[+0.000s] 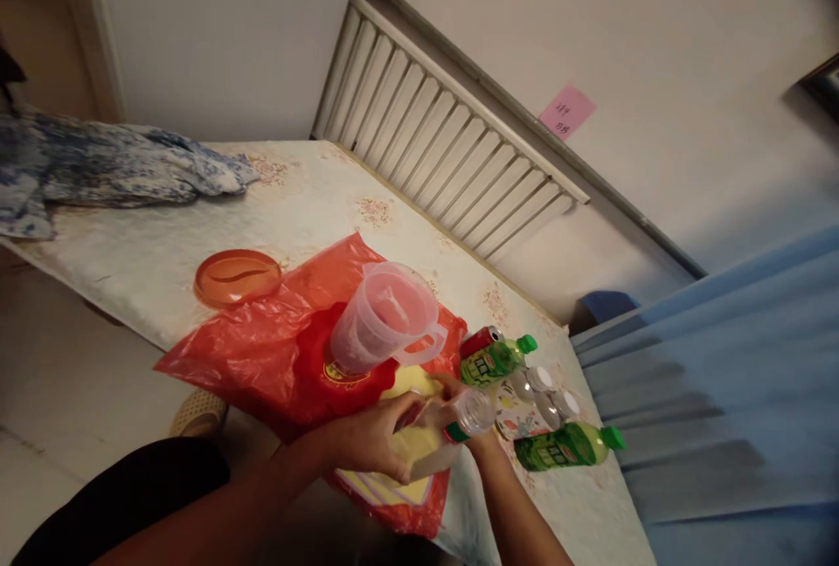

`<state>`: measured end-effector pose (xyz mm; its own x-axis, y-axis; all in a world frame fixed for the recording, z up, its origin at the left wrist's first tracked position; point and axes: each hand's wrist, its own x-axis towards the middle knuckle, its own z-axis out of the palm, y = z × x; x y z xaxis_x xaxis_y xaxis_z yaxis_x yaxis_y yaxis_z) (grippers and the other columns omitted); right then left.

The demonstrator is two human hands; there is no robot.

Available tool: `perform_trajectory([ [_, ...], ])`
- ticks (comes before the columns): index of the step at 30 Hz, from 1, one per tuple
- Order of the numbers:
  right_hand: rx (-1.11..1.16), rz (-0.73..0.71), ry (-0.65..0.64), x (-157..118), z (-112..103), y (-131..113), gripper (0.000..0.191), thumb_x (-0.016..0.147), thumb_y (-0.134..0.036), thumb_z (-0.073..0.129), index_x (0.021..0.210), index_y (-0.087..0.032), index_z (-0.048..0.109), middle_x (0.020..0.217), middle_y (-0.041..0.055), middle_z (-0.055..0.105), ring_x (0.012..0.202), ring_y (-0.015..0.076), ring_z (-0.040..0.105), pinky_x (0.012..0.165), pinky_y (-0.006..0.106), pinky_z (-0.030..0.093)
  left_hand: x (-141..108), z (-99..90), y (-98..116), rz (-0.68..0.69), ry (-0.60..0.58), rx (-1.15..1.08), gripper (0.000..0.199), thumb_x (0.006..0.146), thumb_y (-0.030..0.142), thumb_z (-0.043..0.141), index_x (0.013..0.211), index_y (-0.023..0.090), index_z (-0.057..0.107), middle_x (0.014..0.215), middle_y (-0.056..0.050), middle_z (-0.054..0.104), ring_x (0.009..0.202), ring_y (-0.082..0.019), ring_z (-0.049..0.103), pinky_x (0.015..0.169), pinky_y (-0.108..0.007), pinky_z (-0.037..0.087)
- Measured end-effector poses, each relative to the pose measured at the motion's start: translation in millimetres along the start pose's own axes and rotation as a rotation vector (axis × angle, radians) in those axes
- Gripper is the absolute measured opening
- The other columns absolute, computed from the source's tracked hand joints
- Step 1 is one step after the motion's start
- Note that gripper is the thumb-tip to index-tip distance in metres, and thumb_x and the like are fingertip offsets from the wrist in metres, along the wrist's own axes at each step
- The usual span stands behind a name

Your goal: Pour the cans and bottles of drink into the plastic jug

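My left hand is closed round the lower part of a clear plastic bottle, which tilts with its mouth toward the right. No cap shows on the mouth, and a bit of green and red label sits near the neck. My right hand grips the same bottle from the far side, partly hidden by it. Beneath lies a yellow cloth or sheet on a red plastic bag. Just beyond my hands, a translucent pink measuring jug stands on a red scalloped piece.
An orange plate or lid lies at the left. Two green drink bottles, a red can and clear jars with white lids are at the right. Behind the table stand a radiator and a blue curtain.
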<state>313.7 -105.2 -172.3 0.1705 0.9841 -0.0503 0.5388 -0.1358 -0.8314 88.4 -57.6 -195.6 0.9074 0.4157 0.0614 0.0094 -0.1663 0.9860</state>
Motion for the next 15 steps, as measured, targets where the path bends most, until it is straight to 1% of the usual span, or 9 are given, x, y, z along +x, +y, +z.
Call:
perform_trajectory([
  [2,0.084,0.008,0.095,9.0,-7.0,-13.1,0.044,0.063,-0.047,0.078,0.1,-0.024,0.071,0.063,-0.0031,0.06,0.056,0.0174,0.057,0.057,0.032,0.051,0.0,-1.0,0.6,0.008,-0.037,-0.01,0.067,0.056,0.028,0.078,0.118,0.025,0.053,0.114,0.0,0.061,0.103,-0.025,0.057,0.086,-0.03,0.045],
  [3,0.157,0.0,0.109,13.3,-9.2,-21.2,0.047,0.063,-0.047,0.079,0.102,-0.024,0.07,0.07,-0.0014,0.064,0.062,0.018,0.06,0.063,0.033,0.053,0.0,-1.4,1.3,0.013,-0.048,-0.016,0.068,0.056,0.029,0.078,0.118,0.025,0.053,0.113,0.0,0.061,0.102,-0.024,0.057,0.085,-0.029,0.045],
  [5,0.292,-0.044,0.072,19.9,-9.7,-38.5,0.049,0.063,-0.047,0.082,0.105,-0.024,0.068,0.091,0.0043,0.071,0.083,0.0222,0.067,0.08,0.037,0.054,-0.1,-1.8,2.9,0.021,-0.053,-0.022,0.071,0.054,0.03,0.08,0.119,0.025,0.053,0.113,0.0,0.061,0.102,-0.024,0.057,0.084,-0.029,0.045],
  [6,0.337,-0.062,0.042,22.2,-7.6,-46.7,0.049,0.064,-0.048,0.082,0.104,-0.024,0.068,0.099,0.006,0.072,0.092,0.0241,0.067,0.087,0.039,0.053,-0.1,-2.0,3.8,0.023,-0.052,-0.02,0.073,0.053,0.03,0.081,0.12,0.025,0.053,0.113,-0.001,0.061,0.102,-0.024,0.057,0.084,-0.029,0.045],
  [8,0.385,-0.09,-0.016,25.1,1.0,-61.3,0.046,0.067,-0.053,0.079,0.099,-0.023,0.069,0.102,0.0075,0.072,0.099,0.0259,0.065,0.092,0.041,0.051,-0.5,-3.0,5.3,0.022,-0.059,-0.008,0.074,0.052,0.031,0.082,0.12,0.025,0.054,0.113,-0.001,0.062,0.102,-0.025,0.058,0.084,-0.03,0.045],
  [9,0.397,-0.101,-0.036,26.3,6.8,-67.6,0.044,0.068,-0.056,0.077,0.094,-0.022,0.068,0.097,0.0073,0.071,0.096,0.0254,0.065,0.091,0.04,0.051,-0.7,-4.0,6.0,0.02,-0.067,-0.001,0.073,0.052,0.032,0.082,0.12,0.025,0.055,0.113,-0.001,0.063,0.102,-0.025,0.058,0.084,-0.03,0.046],
  [11,0.422,-0.128,-0.048,29.2,19.4,-78.6,0.043,0.072,-0.062,0.071,0.078,-0.021,0.064,0.078,0.0042,0.066,0.081,0.022,0.063,0.085,0.038,0.052,-1.4,-7.2,6.9,0.018,-0.091,0.012,0.072,0.052,0.033,0.083,0.119,0.025,0.057,0.113,0.0,0.063,0.102,-0.025,0.059,0.085,-0.03,0.046],
  [13,0.445,-0.155,-0.013,34.0,30.2,-88.5,0.044,0.078,-0.063,0.064,0.066,-0.022,0.053,0.062,-0.0011,0.053,0.066,0.0172,0.056,0.08,0.036,0.052,-2.5,-11.4,7.8,0.02,-0.117,0.012,0.074,0.05,0.034,0.085,0.118,0.025,0.058,0.113,0.0,0.064,0.102,-0.026,0.06,0.086,-0.031,0.047],
  [15,0.475,-0.191,0.066,40.5,36.3,-97.9,0.045,0.082,-0.059,0.059,0.06,-0.024,0.042,0.054,-0.0056,0.037,0.054,0.0133,0.044,0.07,0.033,0.051,-4.0,-15.8,9.1,0.023,-0.137,-0.004,0.076,0.048,0.033,0.086,0.118,0.025,0.059,0.114,0.0,0.065,0.103,-0.027,0.06,0.086,-0.033,0.048],
])
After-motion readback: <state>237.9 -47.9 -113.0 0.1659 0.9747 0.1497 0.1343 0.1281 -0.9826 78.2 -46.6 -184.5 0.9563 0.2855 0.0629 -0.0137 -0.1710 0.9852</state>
